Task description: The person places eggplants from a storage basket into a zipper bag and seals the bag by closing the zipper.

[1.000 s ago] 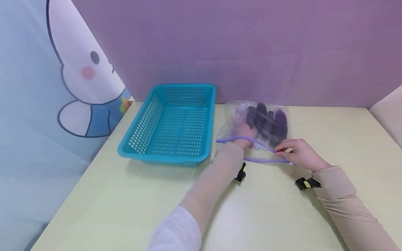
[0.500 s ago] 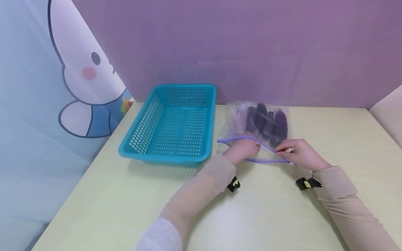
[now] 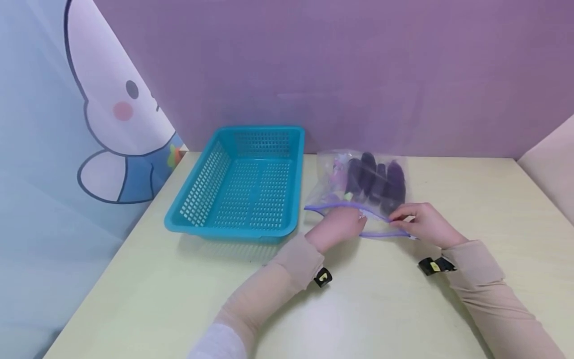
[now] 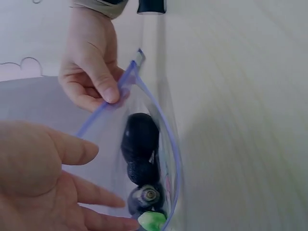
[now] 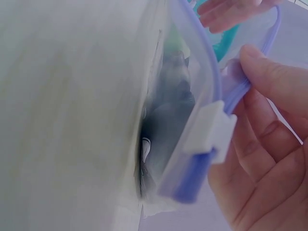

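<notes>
A clear zip bag (image 3: 320,192) with a purple zip edge lies at the back of the table, its mouth spread. Several long, dark purple, eggplant-like things (image 3: 380,179) lie inside it; the left wrist view shows their dark ends (image 4: 139,137) and a small green piece (image 4: 152,220). My right hand (image 3: 432,224) pinches the upper zip edge near the bag's right corner, close to the white zip slider (image 5: 209,130). At the mouth is my left hand (image 3: 341,224); in the left wrist view its fingers are extended and hold nothing.
An empty turquoise plastic basket (image 3: 255,232) stands just left of the bag. A purple backdrop (image 3: 350,75) rises behind the pale table (image 3: 358,309). A cartoon-printed cloth (image 3: 107,114) hangs at the left.
My left hand has drawn back out of the bag, toward me, to its mouth; the green piece now shows inside. My right hand keeps its pinch on the zip edge. The head view has shifted slightly.
</notes>
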Demonstrator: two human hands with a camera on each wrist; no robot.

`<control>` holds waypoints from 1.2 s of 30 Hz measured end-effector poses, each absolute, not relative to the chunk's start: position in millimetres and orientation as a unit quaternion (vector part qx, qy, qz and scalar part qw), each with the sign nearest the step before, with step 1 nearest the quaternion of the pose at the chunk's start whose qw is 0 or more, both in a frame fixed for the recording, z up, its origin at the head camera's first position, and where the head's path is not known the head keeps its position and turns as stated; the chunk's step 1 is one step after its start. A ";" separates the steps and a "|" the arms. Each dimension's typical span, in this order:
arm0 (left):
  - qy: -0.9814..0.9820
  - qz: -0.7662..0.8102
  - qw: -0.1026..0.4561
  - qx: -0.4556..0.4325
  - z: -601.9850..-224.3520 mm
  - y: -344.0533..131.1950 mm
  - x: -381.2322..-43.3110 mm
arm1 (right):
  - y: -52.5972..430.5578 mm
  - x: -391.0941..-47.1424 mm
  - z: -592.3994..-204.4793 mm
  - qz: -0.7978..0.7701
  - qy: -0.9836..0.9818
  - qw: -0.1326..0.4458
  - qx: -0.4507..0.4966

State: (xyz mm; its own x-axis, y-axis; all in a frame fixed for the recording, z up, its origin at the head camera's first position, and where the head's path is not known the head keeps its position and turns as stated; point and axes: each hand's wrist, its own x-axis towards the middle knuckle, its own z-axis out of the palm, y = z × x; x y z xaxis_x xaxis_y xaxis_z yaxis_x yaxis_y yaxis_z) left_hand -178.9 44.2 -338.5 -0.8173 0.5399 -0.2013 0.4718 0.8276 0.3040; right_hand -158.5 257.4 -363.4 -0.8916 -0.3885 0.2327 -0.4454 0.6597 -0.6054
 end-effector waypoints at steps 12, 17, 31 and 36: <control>0.937 0.149 0.163 0.270 -333.9 21.8 -165.9 | 256.0 -159.4 -364.0 0.342 -0.909 0.041 0.233; 0.935 0.149 0.150 0.286 -326.4 18.7 -158.7 | 257.7 -159.7 -366.5 0.340 -0.911 0.035 0.230; 0.946 0.163 0.025 0.279 -312.3 13.5 -155.5 | 263.5 -159.8 -362.2 0.332 -0.908 0.022 0.254; 0.953 0.128 0.045 0.272 -317.2 10.1 -156.3 | 265.0 -159.1 -362.1 0.323 -0.915 -0.015 0.240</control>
